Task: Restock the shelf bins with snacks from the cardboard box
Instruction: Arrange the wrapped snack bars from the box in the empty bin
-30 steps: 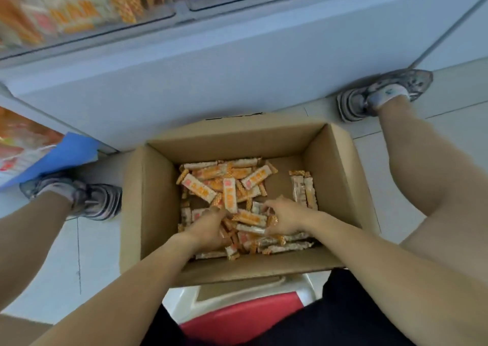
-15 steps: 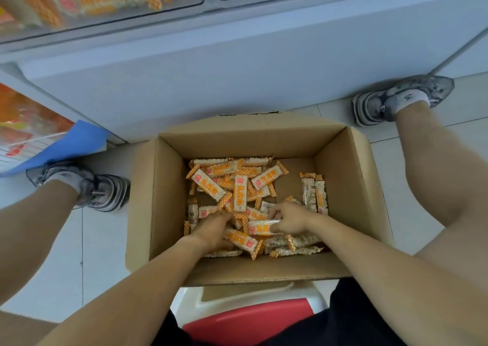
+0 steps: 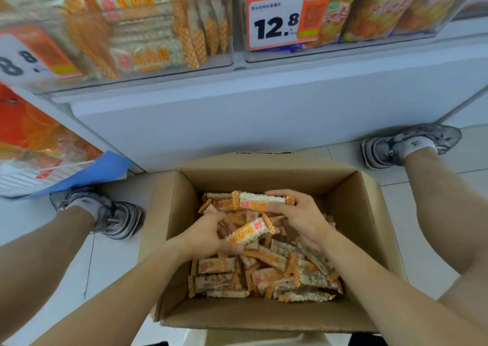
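An open cardboard box (image 3: 171, 234) stands on the floor between my feet, with several orange-and-white snack bars (image 3: 219, 266) piled in it. Above the pile, my left hand (image 3: 208, 236) grips one snack bar (image 3: 249, 231) by its left end. My right hand (image 3: 298, 217) holds another bar (image 3: 257, 200), or a small bunch of them, lifted over the far side of the box. The clear shelf bin (image 3: 148, 31) at the upper left holds the same orange-and-white bars.
A second bin (image 3: 369, 10) of yellow-green snack bags with a 12.8 price tag (image 3: 277, 20) sits at the upper right. A white shelf base panel (image 3: 264, 118) rises behind the box. My shoes (image 3: 116, 216) flank the box. A blue sheet (image 3: 97, 171) lies at the left.
Both hands have risen out of the pile with snack bars in them. The view has tilted up, so the shelf bins now show.
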`<state>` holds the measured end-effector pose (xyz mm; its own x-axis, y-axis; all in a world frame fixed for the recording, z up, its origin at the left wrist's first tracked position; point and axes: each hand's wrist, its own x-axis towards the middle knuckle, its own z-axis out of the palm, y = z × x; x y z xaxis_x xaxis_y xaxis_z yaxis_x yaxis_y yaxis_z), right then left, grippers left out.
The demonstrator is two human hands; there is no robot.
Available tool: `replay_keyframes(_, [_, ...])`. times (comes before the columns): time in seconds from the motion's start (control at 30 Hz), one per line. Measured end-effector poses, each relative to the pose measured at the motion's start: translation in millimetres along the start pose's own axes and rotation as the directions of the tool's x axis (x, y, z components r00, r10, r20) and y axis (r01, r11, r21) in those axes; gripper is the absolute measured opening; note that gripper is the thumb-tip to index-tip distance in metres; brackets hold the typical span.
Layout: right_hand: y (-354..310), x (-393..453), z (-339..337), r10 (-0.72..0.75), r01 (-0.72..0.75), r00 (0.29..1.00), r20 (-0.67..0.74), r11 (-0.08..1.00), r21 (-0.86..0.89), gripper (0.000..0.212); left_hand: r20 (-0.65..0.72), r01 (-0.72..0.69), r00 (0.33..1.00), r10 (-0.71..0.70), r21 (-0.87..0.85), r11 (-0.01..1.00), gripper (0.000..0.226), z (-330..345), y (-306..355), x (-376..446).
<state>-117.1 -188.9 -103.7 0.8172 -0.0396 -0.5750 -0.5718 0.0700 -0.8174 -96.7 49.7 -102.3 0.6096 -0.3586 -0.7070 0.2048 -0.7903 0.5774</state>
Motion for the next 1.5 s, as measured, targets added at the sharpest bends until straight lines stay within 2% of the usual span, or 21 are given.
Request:
replay_keyframes(0.1, [-22,-13,13,-0.181,0.208,0.967,-0.178,0.967,0.148,0.019,-0.088,-0.075,0.994,0.068,-0.087,0.993,0.051,-26,19,-25])
replay_keyframes(0.17, [-40,-24,22,-0.236,0.28,0.95,-0.203,0.932,0.229,0.018,-0.159,-0.156,0.979,0.129,-0.171,0.973,0.043,-45,34,-46])
replay_keyframes(0.3, [-83,-42,42,-0.298,0.324,0.946,-0.13,0.898,0.298,0.037,-0.362,-0.275,0.925,0.118,-0.42,0.865,0.031,-86,57,-82])
replay_keyframes(0.4, [-118,-50,62,-0.37,0.363,0.928,-0.034,0.884,0.296,0.055,-0.348,-0.304,0.928,0.132,-0.505,0.808,0.03,-117,71,-103])
replay_keyframes(0.47, [-138,-52,74,-0.402,0.381,0.916,0.006,0.873,0.303,0.049,-0.334,-0.335,0.926,0.173,-0.524,0.783,0.03,-135,80,-115])
replay_keyframes(0.6, [-177,-55,97,-0.468,0.421,0.882,0.054,0.834,0.357,0.039,-0.391,-0.437,0.886,0.249,-0.524,0.731,0.037,-160,89,-126])
replay_keyframes(0.7, [-192,-52,115,-0.529,0.509,0.849,0.016,0.825,0.245,0.034,-0.437,-0.491,0.859,0.267,-0.554,0.672,0.035,-165,90,-124])
replay_keyframes(0.8, [-193,-48,131,-0.501,0.493,0.865,-0.015,0.847,0.199,0.035,-0.48,-0.525,0.835,0.268,-0.552,0.647,0.023,-166,95,-119])
replay_keyframes(0.93, [-195,-48,145,-0.481,0.477,0.877,-0.018,0.863,0.168,0.058,-0.442,-0.485,0.873,0.208,-0.735,0.473,0.027,-173,101,-120])
replay_keyframes(0.97, [-197,-48,147,-0.488,0.486,0.872,-0.017,0.863,0.14,0.06,-0.457,-0.492,0.868,0.193,-0.74,0.46,0.027,-175,99,-119])
replay_keyframes(1.1, [-205,-52,155,-0.482,0.476,0.876,0.034,0.873,0.112,0.066,-0.551,-0.547,0.821,0.152,-0.681,0.487,0.025,-186,90,-120])
replay_keyframes(1.17, [-208,-55,156,-0.451,0.438,0.889,0.078,0.888,0.14,0.05,-0.571,-0.559,0.808,0.146,-0.664,0.497,0.026,-188,88,-122])
replay_keyframes(1.27, [-211,-59,157,-0.434,0.429,0.893,0.12,0.901,0.068,0.027,-0.588,-0.575,0.792,0.165,-0.627,0.526,0.026,-185,90,-126])
replay_keyframes(1.33, [-213,-63,157,-0.444,0.443,0.888,0.121,0.896,0.039,0.024,-0.592,-0.584,0.783,0.189,-0.597,0.549,0.026,-181,91,-129])
replay_keyframes(1.4, [-214,-63,155,-0.456,0.459,0.883,0.109,0.888,0.001,0.03,-0.579,-0.581,0.789,0.206,-0.594,0.557,0.025,-181,94,-129])
replay_keyframes(1.43, [-213,-63,154,-0.461,0.464,0.882,0.1,0.886,-0.007,0.035,-0.56,-0.575,0.801,0.211,-0.621,0.534,0.026,-181,96,-129])
replay_keyframes(1.5, [-212,-62,152,-0.463,0.463,0.885,0.053,0.886,0.013,0.046,-0.501,-0.537,0.842,0.203,-0.735,0.415,0.026,-183,98,-129])
